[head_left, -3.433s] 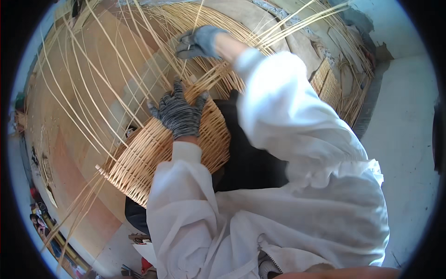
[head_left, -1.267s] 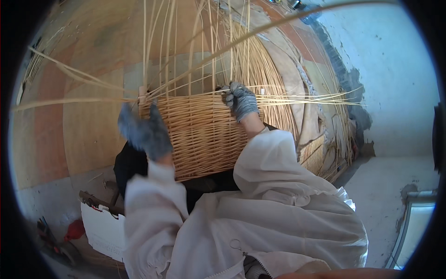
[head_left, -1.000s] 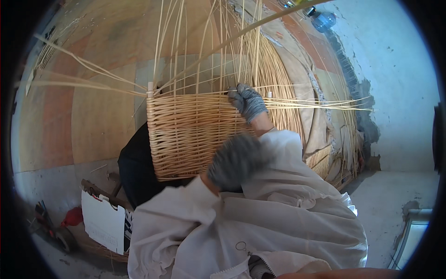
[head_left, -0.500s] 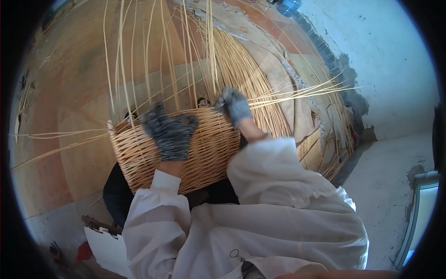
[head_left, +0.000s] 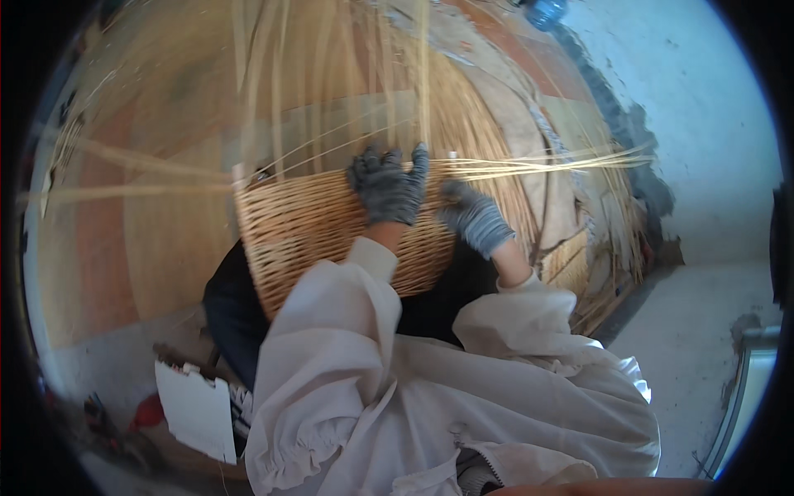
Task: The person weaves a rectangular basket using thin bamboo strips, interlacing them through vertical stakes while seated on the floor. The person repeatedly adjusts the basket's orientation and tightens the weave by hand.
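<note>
A woven wicker basket (head_left: 310, 219), light tan, rests across my lap, with long upright willow rods rising from its far edge. My left hand (head_left: 387, 188), in a grey knitted glove, lies over the basket's upper edge right of its middle, fingers spread and thumb apart. At the basket's right end, my right hand (head_left: 478, 217) in a matching glove has its fingers curled against the side edge. Its fingertips are partly hidden and a little blurred. A bundle of pale rods (head_left: 538, 168) sticks out to the right from the top right corner, and other rods (head_left: 165, 191) extend left.
Behind the basket, a thick pile of willow rods (head_left: 475, 107) lies along brown cloth sheeting (head_left: 550, 194). A blue plastic bottle (head_left: 546, 12) stands near the wall. White board (head_left: 196, 411) and a red object (head_left: 148, 411) sit at the lower left.
The basket has shifted right and slightly away from me, its upright rods blurred. My left hand has moved right along the rim; my right hand has dropped from the top corner to the right side.
</note>
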